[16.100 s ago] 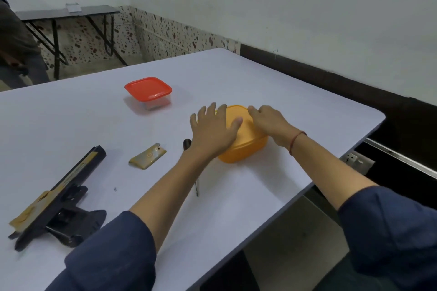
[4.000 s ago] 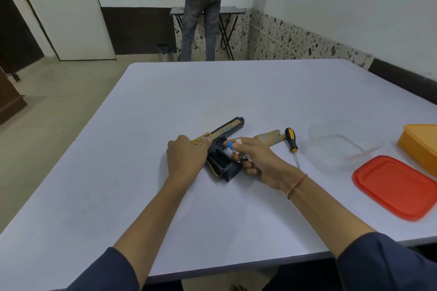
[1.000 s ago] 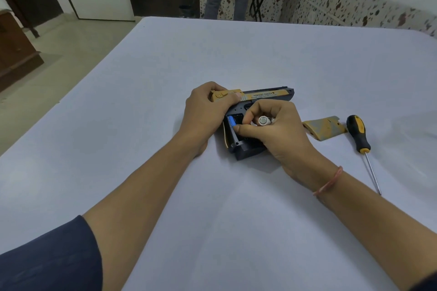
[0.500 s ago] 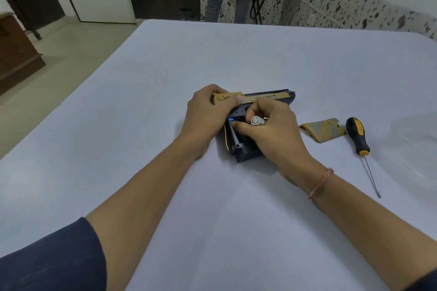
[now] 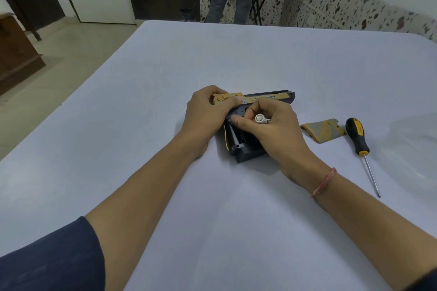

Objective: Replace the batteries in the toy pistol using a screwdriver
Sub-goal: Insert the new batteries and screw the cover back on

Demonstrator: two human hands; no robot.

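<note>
The person wears dark blue sleeves (image 5: 52,257) that stop near the elbows. A thin reddish string (image 5: 324,181) circles the right wrist.

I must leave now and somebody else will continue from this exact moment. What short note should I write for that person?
Left hand: grips the rear of the toy pistol, steadying it on its side on the table.
Right hand: holds a battery, thumb pressing at the open grip compartment.
Battery cover and screwdriver lie on the table to the right, untouched.
Done: cover is off.
Left: seat the held battery, refit the cover, screw it down.
Whether a battery already sits under the thumb is hidden.
</note>
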